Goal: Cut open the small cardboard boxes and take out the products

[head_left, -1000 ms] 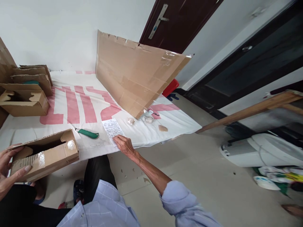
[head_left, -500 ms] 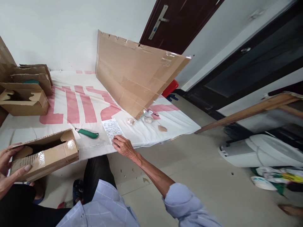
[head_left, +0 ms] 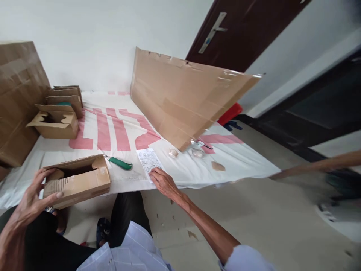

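My left hand (head_left: pixel 35 197) grips the left end of an open, narrow cardboard box (head_left: pixel 81 184), with the thumb on its front side and the fingers at the back rim. The box lies at the table's front edge. My right hand (head_left: pixel 165 182) has its fingers closed at the lower edge of a white paper sheet (head_left: pixel 149 160) printed with rows of small dark outlines. Between box and sheet lies a green utility knife (head_left: pixel 120 163). The fingertips of my right hand are partly hidden from view.
A large cardboard panel (head_left: pixel 180 101) leans upright behind the sheet. Rolls of clear tape (head_left: pixel 197 152) and a cardboard scrap (head_left: pixel 218 166) lie to the right. Another open box (head_left: pixel 58 126) and a big carton (head_left: pixel 22 94) stand at the left on the white cloth (head_left: pixel 239 162).
The view has swung left, so everything sits further right and the big carton shows. Both hands keep their places, one on the box, one at the sheet.
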`<act>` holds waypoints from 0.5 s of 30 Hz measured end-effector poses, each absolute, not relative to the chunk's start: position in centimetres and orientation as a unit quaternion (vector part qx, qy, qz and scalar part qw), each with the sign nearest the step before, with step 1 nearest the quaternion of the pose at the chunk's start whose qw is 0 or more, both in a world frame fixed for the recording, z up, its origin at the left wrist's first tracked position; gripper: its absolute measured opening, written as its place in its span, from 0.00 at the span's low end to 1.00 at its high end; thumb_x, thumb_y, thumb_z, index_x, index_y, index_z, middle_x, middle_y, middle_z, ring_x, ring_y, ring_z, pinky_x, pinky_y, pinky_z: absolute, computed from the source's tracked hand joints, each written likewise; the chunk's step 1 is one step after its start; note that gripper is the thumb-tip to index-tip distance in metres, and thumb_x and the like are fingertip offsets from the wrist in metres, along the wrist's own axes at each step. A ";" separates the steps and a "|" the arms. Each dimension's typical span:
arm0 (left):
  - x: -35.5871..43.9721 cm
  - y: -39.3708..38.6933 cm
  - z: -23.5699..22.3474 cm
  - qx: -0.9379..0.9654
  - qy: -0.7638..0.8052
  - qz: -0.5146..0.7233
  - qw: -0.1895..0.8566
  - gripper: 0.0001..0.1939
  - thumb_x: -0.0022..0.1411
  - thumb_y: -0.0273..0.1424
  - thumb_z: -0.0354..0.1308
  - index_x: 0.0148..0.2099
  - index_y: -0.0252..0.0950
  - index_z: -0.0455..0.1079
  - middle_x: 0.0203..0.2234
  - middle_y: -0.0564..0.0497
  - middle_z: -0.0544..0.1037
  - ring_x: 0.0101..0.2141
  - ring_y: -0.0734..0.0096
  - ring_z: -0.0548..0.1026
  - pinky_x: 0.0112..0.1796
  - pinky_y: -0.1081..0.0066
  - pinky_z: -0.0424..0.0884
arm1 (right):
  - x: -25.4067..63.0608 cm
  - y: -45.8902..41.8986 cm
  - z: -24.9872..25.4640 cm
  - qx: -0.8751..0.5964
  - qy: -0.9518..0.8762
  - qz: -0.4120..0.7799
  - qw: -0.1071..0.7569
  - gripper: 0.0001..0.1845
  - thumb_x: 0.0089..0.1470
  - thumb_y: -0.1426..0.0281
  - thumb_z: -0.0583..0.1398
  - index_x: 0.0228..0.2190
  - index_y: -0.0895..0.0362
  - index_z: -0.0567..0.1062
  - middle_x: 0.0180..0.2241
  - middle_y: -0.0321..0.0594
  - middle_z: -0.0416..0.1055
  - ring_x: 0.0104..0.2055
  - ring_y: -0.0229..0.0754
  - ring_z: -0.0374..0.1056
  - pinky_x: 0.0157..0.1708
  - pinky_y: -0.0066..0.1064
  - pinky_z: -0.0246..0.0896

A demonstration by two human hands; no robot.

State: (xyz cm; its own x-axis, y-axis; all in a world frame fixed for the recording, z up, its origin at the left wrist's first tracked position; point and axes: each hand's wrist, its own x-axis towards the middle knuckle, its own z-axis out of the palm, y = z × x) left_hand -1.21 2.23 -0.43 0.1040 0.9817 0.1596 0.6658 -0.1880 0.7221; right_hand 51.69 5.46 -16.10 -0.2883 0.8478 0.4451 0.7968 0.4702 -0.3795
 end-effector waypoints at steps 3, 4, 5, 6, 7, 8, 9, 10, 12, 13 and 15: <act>-1.9 1.9 -0.9 0.710 0.564 0.323 0.272 0.38 0.62 0.52 0.69 0.67 0.42 0.68 0.69 0.37 0.64 0.70 0.38 0.64 0.64 0.49 0.71 | 51.1 5.8 -14.9 -0.515 -0.792 0.050 0.323 0.12 0.68 0.72 0.57 0.41 0.51 0.82 0.39 0.44 0.79 0.39 0.46 0.76 0.39 0.35 0.72; -2.2 1.8 -1.2 0.707 0.560 0.328 0.279 0.40 0.60 0.54 0.70 0.68 0.43 0.68 0.70 0.38 0.63 0.71 0.36 0.63 0.64 0.47 0.72 | 50.5 6.0 -14.1 -0.516 -0.785 0.059 0.337 0.13 0.68 0.71 0.57 0.42 0.52 0.82 0.40 0.44 0.80 0.40 0.46 0.77 0.39 0.35 0.73; -2.5 1.8 -1.6 0.703 0.558 0.336 0.286 0.42 0.59 0.56 0.70 0.68 0.44 0.68 0.71 0.38 0.63 0.71 0.34 0.62 0.64 0.45 0.72 | 49.6 6.1 -13.0 -0.511 -0.780 0.071 0.354 0.13 0.69 0.70 0.56 0.43 0.52 0.82 0.40 0.45 0.80 0.40 0.46 0.77 0.38 0.35 0.74; -2.8 1.7 -1.9 0.698 0.555 0.346 0.291 0.42 0.59 0.58 0.68 0.69 0.45 0.69 0.72 0.39 0.63 0.71 0.32 0.61 0.64 0.42 0.71 | 48.4 6.2 -11.8 -0.501 -0.777 0.087 0.372 0.14 0.70 0.68 0.56 0.44 0.53 0.83 0.41 0.45 0.80 0.41 0.46 0.78 0.39 0.36 0.75; -3.0 1.6 -2.1 0.694 0.553 0.355 0.294 0.41 0.60 0.60 0.65 0.69 0.46 0.70 0.72 0.40 0.63 0.72 0.31 0.60 0.65 0.41 0.69 | 46.9 6.3 -10.4 -0.484 -0.777 0.103 0.388 0.14 0.71 0.67 0.56 0.45 0.53 0.83 0.42 0.45 0.80 0.43 0.47 0.78 0.40 0.36 0.76; -3.1 1.6 -2.3 0.690 0.551 0.365 0.295 0.39 0.64 0.61 0.62 0.69 0.46 0.71 0.73 0.42 0.64 0.73 0.32 0.59 0.67 0.40 0.66 | 45.2 6.4 -9.0 -0.460 -0.783 0.116 0.402 0.14 0.72 0.65 0.56 0.47 0.53 0.82 0.44 0.46 0.80 0.45 0.47 0.78 0.42 0.37 0.77; -3.1 1.6 -2.3 0.687 0.549 0.374 0.293 0.36 0.67 0.60 0.57 0.69 0.46 0.72 0.73 0.43 0.65 0.74 0.34 0.58 0.70 0.39 0.61 | 43.3 6.5 -7.7 -0.432 -0.794 0.126 0.409 0.14 0.73 0.64 0.57 0.49 0.53 0.82 0.47 0.47 0.80 0.48 0.48 0.78 0.47 0.40 0.78; -3.0 1.5 -2.2 0.685 0.548 0.382 0.291 0.35 0.70 0.59 0.54 0.69 0.46 0.73 0.73 0.45 0.66 0.74 0.37 0.57 0.72 0.40 0.57 | 41.4 6.6 -6.4 -0.403 -0.808 0.131 0.408 0.15 0.72 0.62 0.58 0.52 0.53 0.81 0.50 0.48 0.79 0.52 0.50 0.77 0.52 0.43 0.77; -2.6 1.4 -1.7 0.679 0.550 0.392 0.289 0.34 0.72 0.59 0.51 0.67 0.44 0.75 0.73 0.46 0.67 0.75 0.39 0.56 0.74 0.42 0.52 | 37.7 6.8 -4.5 -0.355 -0.839 0.140 0.388 0.20 0.69 0.59 0.63 0.58 0.53 0.78 0.56 0.50 0.77 0.58 0.53 0.75 0.58 0.47 0.75; -2.3 1.2 -1.3 0.674 0.554 0.394 0.289 0.34 0.73 0.59 0.50 0.66 0.44 0.76 0.73 0.47 0.68 0.75 0.39 0.57 0.74 0.42 0.52 | 36.2 7.0 -3.8 -0.339 -0.852 0.139 0.375 0.23 0.67 0.59 0.66 0.59 0.54 0.77 0.56 0.51 0.76 0.59 0.54 0.74 0.58 0.48 0.76; -1.8 0.9 -0.6 0.665 0.567 0.391 0.289 0.33 0.74 0.59 0.48 0.65 0.47 0.78 0.72 0.48 0.69 0.74 0.39 0.59 0.74 0.42 0.54 | 33.9 7.0 -3.0 -0.316 -0.868 0.124 0.362 0.24 0.63 0.62 0.69 0.58 0.55 0.77 0.53 0.52 0.76 0.55 0.54 0.75 0.55 0.48 0.77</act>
State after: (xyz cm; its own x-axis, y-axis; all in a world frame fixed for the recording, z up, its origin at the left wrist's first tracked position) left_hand -1.78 0.89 -0.56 0.0514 0.9799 0.1925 0.5276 -0.1903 0.8279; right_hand 33.94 6.99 -3.01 -0.5378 0.6387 0.5504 0.4597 0.7693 -0.4436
